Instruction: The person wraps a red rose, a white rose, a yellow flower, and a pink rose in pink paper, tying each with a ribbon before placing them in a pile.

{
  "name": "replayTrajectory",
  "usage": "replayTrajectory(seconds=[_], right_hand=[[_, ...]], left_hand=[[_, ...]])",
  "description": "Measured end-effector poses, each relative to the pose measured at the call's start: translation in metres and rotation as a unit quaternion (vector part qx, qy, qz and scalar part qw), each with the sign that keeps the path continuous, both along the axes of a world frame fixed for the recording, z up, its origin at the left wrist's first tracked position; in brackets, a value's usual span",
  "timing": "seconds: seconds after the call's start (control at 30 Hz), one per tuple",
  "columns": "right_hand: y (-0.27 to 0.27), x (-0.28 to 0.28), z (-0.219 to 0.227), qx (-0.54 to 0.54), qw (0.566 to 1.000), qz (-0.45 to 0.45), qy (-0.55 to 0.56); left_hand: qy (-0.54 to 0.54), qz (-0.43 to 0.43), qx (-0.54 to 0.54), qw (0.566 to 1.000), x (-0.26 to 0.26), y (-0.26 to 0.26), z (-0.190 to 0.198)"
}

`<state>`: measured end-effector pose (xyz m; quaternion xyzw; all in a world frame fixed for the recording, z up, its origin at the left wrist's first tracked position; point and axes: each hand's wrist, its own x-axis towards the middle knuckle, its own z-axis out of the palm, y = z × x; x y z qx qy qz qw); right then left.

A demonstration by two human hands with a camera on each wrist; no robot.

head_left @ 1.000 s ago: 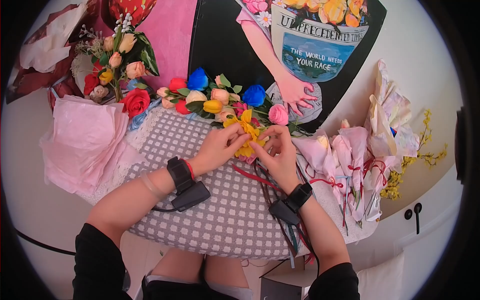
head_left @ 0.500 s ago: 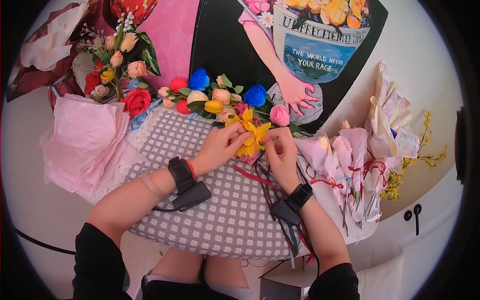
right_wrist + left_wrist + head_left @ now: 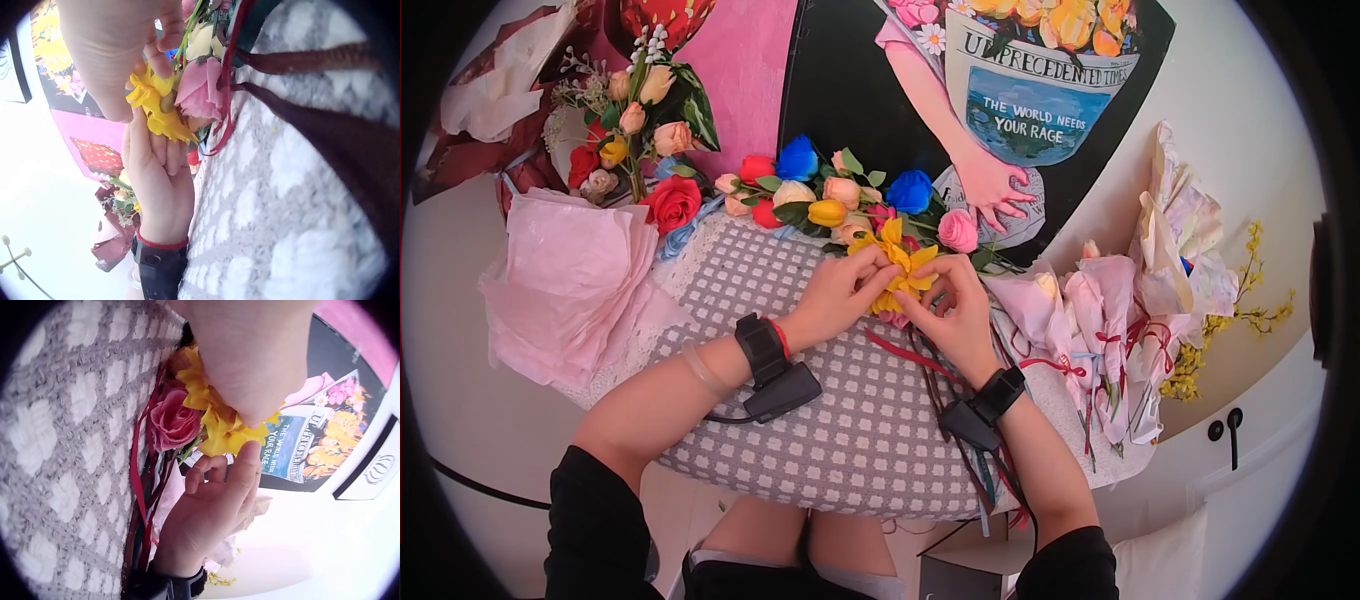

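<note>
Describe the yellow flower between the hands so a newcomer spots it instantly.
Find the gray checked cloth. Near its far side, the left hand and right hand both touch the yellow flower. Spread petals distinguish it from the closed yellow bud beyond.

Painting (image 3: 850, 90) beyond the right hand (image 3: 962, 320) | newspaper wrap (image 3: 1050, 62): "UNPRECEDENTED TIMES" | blue panel (image 3: 1032, 146): "THE WORLD NEEDS YOUR RAGE"
</note>
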<state>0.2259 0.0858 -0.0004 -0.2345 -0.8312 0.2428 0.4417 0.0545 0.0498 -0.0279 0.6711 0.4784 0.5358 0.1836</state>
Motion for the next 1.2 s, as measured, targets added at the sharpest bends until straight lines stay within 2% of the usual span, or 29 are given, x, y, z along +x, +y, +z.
replayTrajectory(seconds=[0.37,0.47,0.53,0.63,0.73,0.93,1.2], right_hand=[[0.01,0.001,-0.009,0.041,0.999,-0.012,-0.006],[0.012,0.001,-0.012,-0.001,1.0,-0.021,0.021],[0.008,0.0,-0.01,-0.066,0.995,-0.022,0.069],[0.007,-0.002,-0.008,-0.041,0.996,-0.014,0.081],[0.009,0.001,-0.009,0.01,0.999,-0.015,0.029],[0.005,-0.002,-0.005,0.026,0.999,-0.021,0.036],[0.011,0.0,-0.011,-0.014,0.999,-0.023,0.035]], left_hand=[[0.001,0.016,0.007,1.0,0.0,-0.001,0.001],[-0.001,0.016,0.014,1.0,0.001,0.0,0.001],[0.005,0.014,0.015,1.0,0.0,-0.001,0.002],[0.015,0.01,0.014,1.0,0.0,-0.001,0.001],[0.025,0.006,0.015,1.0,0.0,-0.001,0.001],[0.029,-0.023,0.042,0.998,0.001,0.001,-0.003],[0.063,-0.062,0.016,0.996,0.001,-0.004,0.003]])
